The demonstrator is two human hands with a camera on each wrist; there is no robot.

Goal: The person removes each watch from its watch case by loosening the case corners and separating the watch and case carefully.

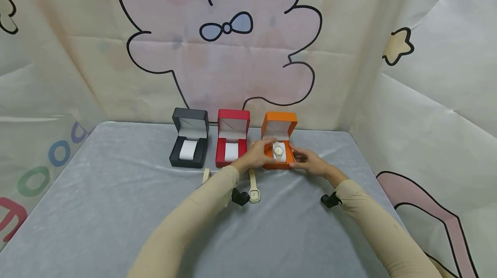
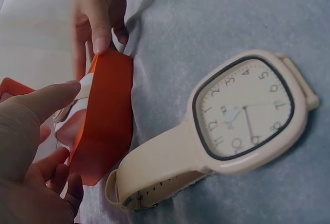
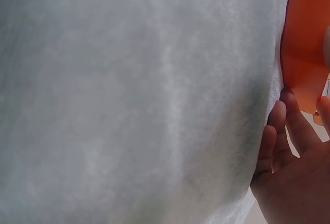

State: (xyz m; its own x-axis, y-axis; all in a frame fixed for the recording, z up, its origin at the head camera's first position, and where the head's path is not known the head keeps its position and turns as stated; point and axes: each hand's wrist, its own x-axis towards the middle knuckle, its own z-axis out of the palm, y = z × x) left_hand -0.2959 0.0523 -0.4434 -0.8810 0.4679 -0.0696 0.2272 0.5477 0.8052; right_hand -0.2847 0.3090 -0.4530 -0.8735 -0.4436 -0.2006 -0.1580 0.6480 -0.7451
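Observation:
An orange watch box (image 1: 280,166) stands with its lid raised, a round-faced watch (image 1: 278,151) around its white cushion. At its left side is my left hand (image 1: 258,154); in the left wrist view the thumb (image 2: 56,98) reaches over the rim, beside the watch strap, and the lower fingers bend near the box wall. My right hand (image 1: 310,162) holds the box's right front corner, thumb at the front and fingers along the side. A cream watch (image 1: 254,194) with a rounded-square dial lies in front of the boxes. Part of another pale watch (image 1: 206,175) shows behind my left forearm.
Left of the orange box stand an open red watch box (image 1: 220,153) and an open black watch box (image 1: 175,152), each with a bare white cushion. Grey cloth (image 1: 97,209) covers the table. A printed curtain (image 1: 233,75) hangs behind it.

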